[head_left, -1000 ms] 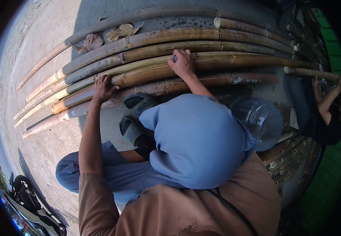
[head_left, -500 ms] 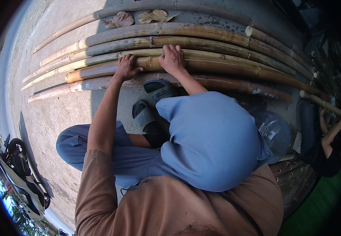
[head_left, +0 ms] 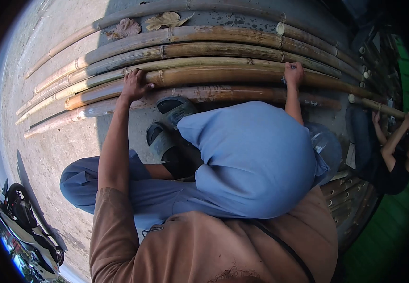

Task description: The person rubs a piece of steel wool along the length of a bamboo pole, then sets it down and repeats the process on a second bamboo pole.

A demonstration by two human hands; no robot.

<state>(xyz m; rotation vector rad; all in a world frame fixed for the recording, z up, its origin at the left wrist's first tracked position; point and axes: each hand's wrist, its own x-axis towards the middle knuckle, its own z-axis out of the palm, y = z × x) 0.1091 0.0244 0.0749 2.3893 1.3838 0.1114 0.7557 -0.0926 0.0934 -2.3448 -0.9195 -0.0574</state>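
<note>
Several bamboo poles lie side by side on the ground. The thick golden-brown pole (head_left: 214, 75) crosses in front of me, between a paler pole (head_left: 209, 61) and a reddish weathered pole (head_left: 233, 93). My left hand (head_left: 134, 84) grips the golden-brown pole left of centre, fingers curled over it and thumb near its lower side. Farther right, my right hand (head_left: 293, 74) is closed at the same pole. Something small and shiny shows at its edge, too unclear to name.
Dry leaves (head_left: 167, 20) lie beyond the poles. My sandals (head_left: 178, 109) are below them. A clear plastic jug (head_left: 326, 146) stands beside my knee. At the right, another person (head_left: 393, 151) holds a bamboo piece (head_left: 379, 106). A motorcycle (head_left: 27, 226) is at lower left.
My right hand has moved right along the pole, away from my left hand, and is now closed. The view has shifted slightly. The other person's arms have risen toward the bamboo piece.
</note>
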